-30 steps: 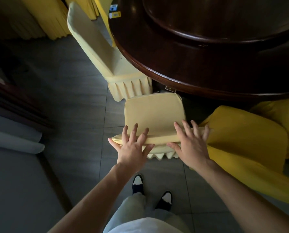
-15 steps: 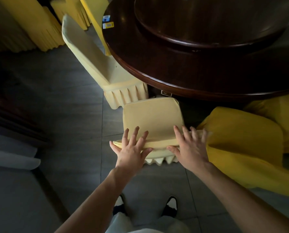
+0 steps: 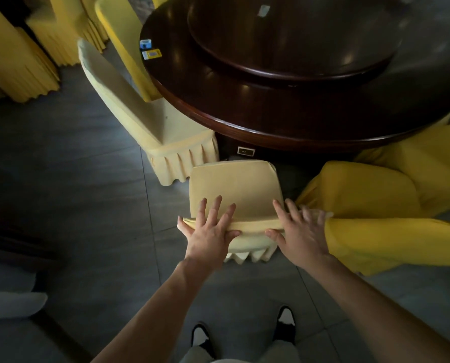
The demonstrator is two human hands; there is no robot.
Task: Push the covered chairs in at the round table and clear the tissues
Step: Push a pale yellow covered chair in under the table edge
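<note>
Left hand, right hand, flat with fingers spread on the covered chair, set to push it toward the round table.

dark round table with raised turntable, two small packets at edge

Dimly lit overall; soft glare spots on the polished round table; deep shadow across the floor at left; slight motion blur, strongest top left; wide-angle bending at edges.
</note>
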